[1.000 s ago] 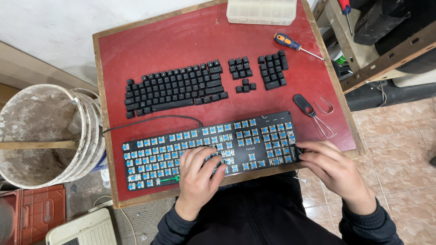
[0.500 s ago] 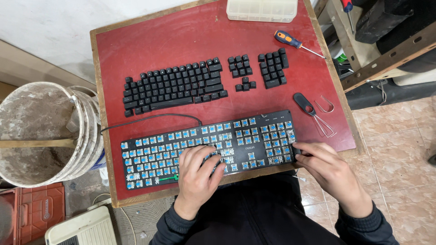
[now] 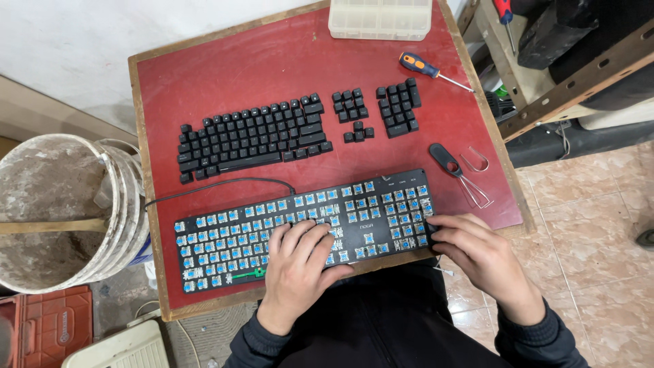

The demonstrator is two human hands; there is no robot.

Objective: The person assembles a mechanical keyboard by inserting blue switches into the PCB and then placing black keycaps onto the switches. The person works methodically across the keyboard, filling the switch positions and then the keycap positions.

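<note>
So far we have every black keycap [image 3: 255, 140] laid out on the red table [image 3: 272, 61]; the black keyboard [image 3: 300, 228], blue switches bare, lies under our left hand [image 3: 300, 262], fingers spread flat, while our right hand [image 3: 477, 255] grips its end, empty.

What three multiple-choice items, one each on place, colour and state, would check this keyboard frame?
1. Where does the screwdriver lie?
A. beyond the removed keycaps
B. in the bucket
C. on the floor

2. What colour are the switches on the keyboard?
A. red
B. blue
C. white

3. What is the left hand doing?
A. lifting the keycap puller
B. resting on the keyboard
C. hanging off the table

Answers: 1 A, it lies at the table's far right; 2 B, the bared switches show blue; 3 B, its fingers lie flat across the switches while the right hand grips the keyboard's end.
</note>
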